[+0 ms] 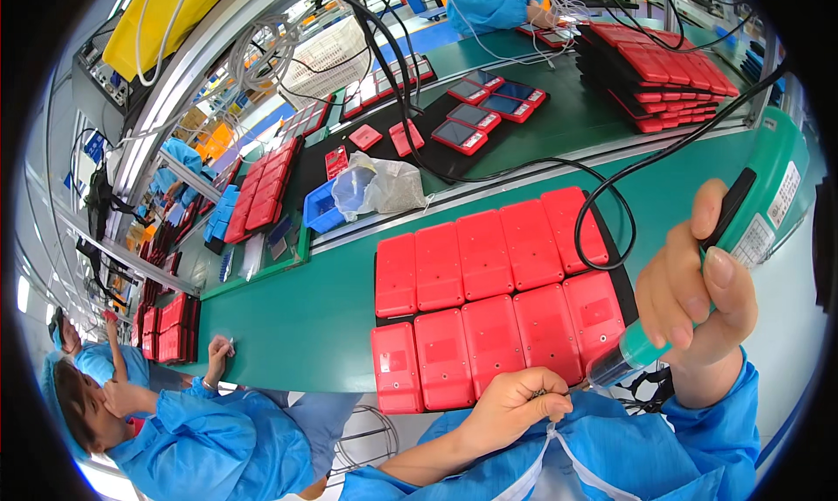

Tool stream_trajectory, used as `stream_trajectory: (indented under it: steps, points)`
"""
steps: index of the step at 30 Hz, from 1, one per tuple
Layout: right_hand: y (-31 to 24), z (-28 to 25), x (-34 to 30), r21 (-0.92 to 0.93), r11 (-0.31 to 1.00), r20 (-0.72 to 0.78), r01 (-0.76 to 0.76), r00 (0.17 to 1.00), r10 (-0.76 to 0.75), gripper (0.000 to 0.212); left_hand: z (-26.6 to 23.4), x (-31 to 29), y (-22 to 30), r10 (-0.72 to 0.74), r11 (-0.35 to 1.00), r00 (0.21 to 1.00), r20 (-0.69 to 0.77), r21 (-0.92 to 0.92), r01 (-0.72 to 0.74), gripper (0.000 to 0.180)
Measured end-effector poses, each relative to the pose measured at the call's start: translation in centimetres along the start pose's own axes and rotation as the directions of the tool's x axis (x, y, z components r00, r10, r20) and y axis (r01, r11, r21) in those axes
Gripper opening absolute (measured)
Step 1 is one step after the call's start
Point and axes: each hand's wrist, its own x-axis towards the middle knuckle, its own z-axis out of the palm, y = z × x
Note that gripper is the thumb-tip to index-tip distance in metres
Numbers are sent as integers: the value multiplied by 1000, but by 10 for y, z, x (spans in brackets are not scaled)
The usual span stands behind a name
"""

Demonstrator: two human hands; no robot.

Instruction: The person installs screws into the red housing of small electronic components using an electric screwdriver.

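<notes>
My right hand [698, 300] is wrapped round a green electric screwdriver [775, 187] with a black lever and a clear nose. Its tip points down and left, close to the fingers of my left hand [511, 414]. That left hand is closed in a pinch around small dark bits that look like screws [537, 394]. Just beyond it, red plastic casings [484, 255] lie in two rows on a black mat [623, 283], with small holes showing in their upturned faces. The nearest row almost touches my left hand.
A black cable [633, 209] loops over the casings. Behind them are a blue bin [321, 207] with a clear plastic bag [393, 187], red devices with screens [460, 134] and stacked red casings [650, 65]. A co-worker [209, 440] sits to the left; another person's sleeve [489, 3] is across the bench.
</notes>
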Motion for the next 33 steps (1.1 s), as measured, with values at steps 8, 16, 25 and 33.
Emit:
stream_trajectory:
  steps: [8,16,25,33]
  points:
    - [-12,8,12,-150,973,93,-174,978,189,26,7,8,1,72,910,982,-177,415,8,13]
    - [-5,1,6,-155,983,54,-99,993,109,28,10,11,-6,42,993,967,-253,115,-13,14]
    - [-3,-30,7,-369,881,144,297,954,-261,21,2,12,12,-128,872,917,-379,-484,-78,31]
    - [8,-34,12,-485,844,162,227,972,-168,23,1,11,14,-195,795,928,-317,-605,-39,31]
